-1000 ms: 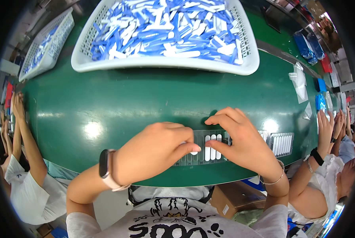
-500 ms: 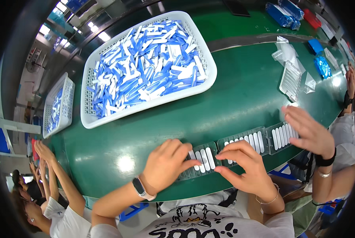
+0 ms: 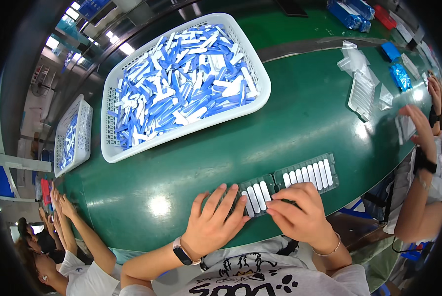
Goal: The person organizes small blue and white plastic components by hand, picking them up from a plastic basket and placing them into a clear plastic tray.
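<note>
My left hand [image 3: 213, 222] lies over the left end of a clear plastic tray, its fingers stretched and apart. White rounded strips [image 3: 256, 198] sit side by side in this tray, and the part under my left hand is hidden. My right hand [image 3: 302, 214] is bent at the tray's right end, thumb and fingertips drawn close together beside the last strip. What is between them, if anything, is hidden. A second clear tray [image 3: 335, 183] stands just right of the first, holding a row of white strips [image 3: 310, 173], partly behind my right hand.
A large white basket [image 3: 191, 126] heaped with blue and white pieces [image 3: 181, 84] stands beyond my hands. A smaller basket [image 3: 82, 133] is at the left. Clear packaging [image 3: 361, 93] and blue packets [image 3: 400, 78] lie at the right. A co-worker's hand [image 3: 421, 126] is at the right edge.
The third tray at the right is gone from the row; the co-worker's hand has moved right with a pale item. My left hand's fingers have spread, and my right fingertips have drawn closer together.
</note>
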A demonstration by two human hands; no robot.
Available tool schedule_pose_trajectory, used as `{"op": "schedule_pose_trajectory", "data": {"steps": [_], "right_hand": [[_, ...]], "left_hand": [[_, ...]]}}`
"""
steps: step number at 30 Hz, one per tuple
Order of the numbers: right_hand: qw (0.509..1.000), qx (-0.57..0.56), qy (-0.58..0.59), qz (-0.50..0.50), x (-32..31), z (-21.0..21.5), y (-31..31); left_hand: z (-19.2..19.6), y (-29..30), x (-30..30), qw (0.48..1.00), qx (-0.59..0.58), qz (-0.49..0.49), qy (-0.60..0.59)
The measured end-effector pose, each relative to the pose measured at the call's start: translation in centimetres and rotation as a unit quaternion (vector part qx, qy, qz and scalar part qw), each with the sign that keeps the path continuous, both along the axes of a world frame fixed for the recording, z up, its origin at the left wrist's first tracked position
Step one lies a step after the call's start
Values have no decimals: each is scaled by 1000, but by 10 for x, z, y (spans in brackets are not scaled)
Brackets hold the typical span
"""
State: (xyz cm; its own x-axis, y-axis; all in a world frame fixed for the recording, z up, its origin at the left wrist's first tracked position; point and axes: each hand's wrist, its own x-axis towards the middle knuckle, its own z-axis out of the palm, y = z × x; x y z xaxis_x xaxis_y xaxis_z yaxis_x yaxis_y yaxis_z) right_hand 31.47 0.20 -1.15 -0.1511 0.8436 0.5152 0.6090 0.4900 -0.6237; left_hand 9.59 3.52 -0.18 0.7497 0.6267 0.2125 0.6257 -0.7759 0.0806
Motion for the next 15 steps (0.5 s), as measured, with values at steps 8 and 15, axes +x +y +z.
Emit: {"op": "schedule_pose_trajectory", "data": {"steps": [8, 15], "right_hand": [[963, 3, -267, 38, -13, -1, -7], [962, 17, -269, 50, -16, -2, -9]], "left_hand": [[15, -1, 5, 997, -6, 46, 62], [39, 19, -12, 990, -122, -14, -66]]}}
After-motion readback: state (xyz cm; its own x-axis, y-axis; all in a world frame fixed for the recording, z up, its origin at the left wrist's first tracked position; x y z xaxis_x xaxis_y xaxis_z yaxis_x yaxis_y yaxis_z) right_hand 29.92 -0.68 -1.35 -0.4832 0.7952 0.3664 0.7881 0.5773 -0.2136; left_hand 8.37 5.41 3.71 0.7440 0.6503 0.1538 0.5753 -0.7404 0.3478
